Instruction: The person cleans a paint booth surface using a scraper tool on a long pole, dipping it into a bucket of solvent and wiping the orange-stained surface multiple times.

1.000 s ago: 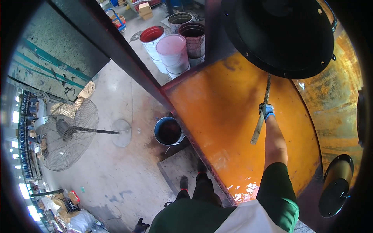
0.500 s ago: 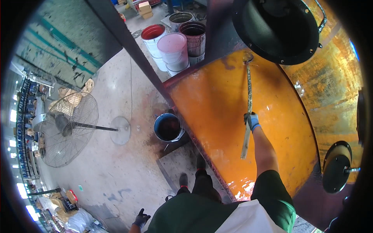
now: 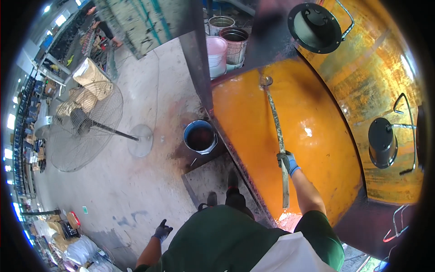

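Observation:
My right hand (image 3: 288,162), in a grey-and-blue glove, is closed around a long-handled ladle (image 3: 275,119) with a stained, flat handle. The ladle's small round end (image 3: 266,81) is at the far part of a glossy orange pool (image 3: 317,167) that looks like paint; whether it dips in cannot be told. The handle's near end points back toward me above the orange surface. Away from the pool, my left hand (image 3: 162,232), also gloved, hangs low at my left side with its fingers apart and nothing in it.
Black flanged cylinders (image 3: 383,143) on wire hooks stand out from a curved orange-streaked wall (image 3: 385,68) at the right. A blue-rimmed bucket (image 3: 200,137) stands beside the dark pool edge (image 3: 240,171). Paint pails (image 3: 217,56) are beyond a dark post; a pedestal fan (image 3: 86,124) stands left.
My right hand has drawn the ladle nearer to me, and its round end has moved left. The view has shifted, and the black cylinders appear higher. My left hand remains at my side.

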Action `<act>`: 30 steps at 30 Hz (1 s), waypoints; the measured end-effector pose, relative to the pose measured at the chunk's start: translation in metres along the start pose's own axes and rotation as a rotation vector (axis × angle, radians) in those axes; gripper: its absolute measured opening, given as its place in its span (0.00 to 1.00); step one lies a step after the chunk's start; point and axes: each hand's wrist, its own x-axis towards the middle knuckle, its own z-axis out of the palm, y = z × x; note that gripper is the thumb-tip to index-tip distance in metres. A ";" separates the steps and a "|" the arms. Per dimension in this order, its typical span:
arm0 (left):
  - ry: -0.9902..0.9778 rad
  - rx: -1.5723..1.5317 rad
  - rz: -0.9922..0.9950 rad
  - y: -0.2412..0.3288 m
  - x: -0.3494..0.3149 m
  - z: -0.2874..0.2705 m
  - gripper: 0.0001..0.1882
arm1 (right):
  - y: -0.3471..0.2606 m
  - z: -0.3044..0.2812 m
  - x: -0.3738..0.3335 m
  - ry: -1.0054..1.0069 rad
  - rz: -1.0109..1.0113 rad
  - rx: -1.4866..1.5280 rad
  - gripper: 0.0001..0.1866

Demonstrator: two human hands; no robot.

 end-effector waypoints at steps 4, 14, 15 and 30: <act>-0.048 0.299 0.100 0.001 0.035 -0.006 0.43 | 0.047 -0.004 -0.068 -0.146 0.125 0.327 0.07; -0.161 0.738 0.435 0.075 0.127 0.034 0.33 | 0.140 0.024 -0.277 0.091 -0.025 -0.047 0.19; -0.174 1.208 0.648 0.118 0.120 0.062 0.27 | 0.155 0.023 -0.294 0.143 -0.039 -0.038 0.19; -0.707 0.679 0.830 0.270 -0.010 0.329 0.24 | 0.240 0.023 -0.419 0.098 -0.072 -0.253 0.32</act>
